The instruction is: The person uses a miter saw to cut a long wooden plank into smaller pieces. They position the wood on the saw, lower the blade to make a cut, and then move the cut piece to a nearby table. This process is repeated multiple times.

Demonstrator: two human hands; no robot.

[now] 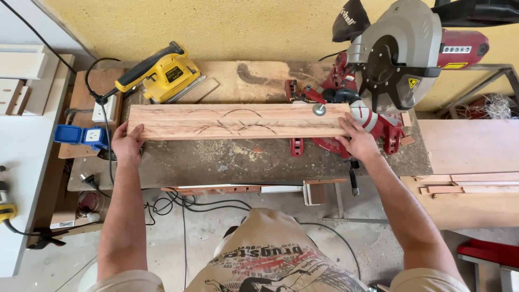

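Note:
A long reddish wooden board with dark curved grain marks lies flat across a dusty workbench. My left hand grips the board's left end. At the right end, my right hand presses on the board, just in front of a red and grey mitre saw. The board's right end rests on the saw's base, below the raised blade guard.
A yellow electric sander sits behind the board at the left. Next to my left hand are a blue socket box and cables. Wooden strips and panels lie at the right. A white table stands at the far left.

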